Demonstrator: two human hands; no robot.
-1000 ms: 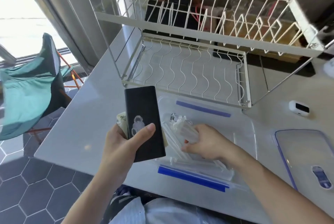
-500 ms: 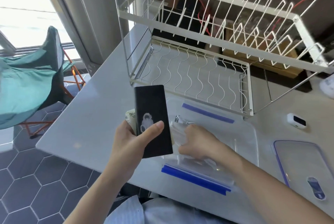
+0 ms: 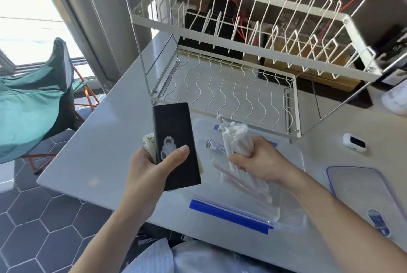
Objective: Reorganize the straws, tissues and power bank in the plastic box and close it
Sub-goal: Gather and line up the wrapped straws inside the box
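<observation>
Black and matte, the slim rectangular power bank (image 3: 176, 145) with a pale cartoon print on its face stands nearly upright in our left hand (image 3: 149, 167), thumb pressed across the front and fingers curled behind, held above the white table (image 3: 88, 158) just left of the clear plastic box (image 3: 293, 217). Behind the power bank, in that same hand, we see the edge of a small pale tissue packet (image 3: 148, 141). From the head camera, our right hand (image 3: 257, 160) is closed around a bundle of white paper-wrapped straws (image 3: 236, 138), lifting their upper ends over the box while a few loose straws lie slanted inside it. A silver USB cable plug (image 3: 212, 145) rests in the box beside the bundle. Blue clip strips mark the near and far rims of the box. To the right, well apart from it, the clear rectangular lid with blue edging (image 3: 361, 191) lies flat on the table, so the box stands uncovered. Beyond the box we see a white wire dish rack (image 3: 242, 88), and near the rack's right foot a small white device with a dark screen (image 3: 354, 141). A teal folding chair (image 3: 33, 101) sits on the hexagon-tiled floor at left.
</observation>
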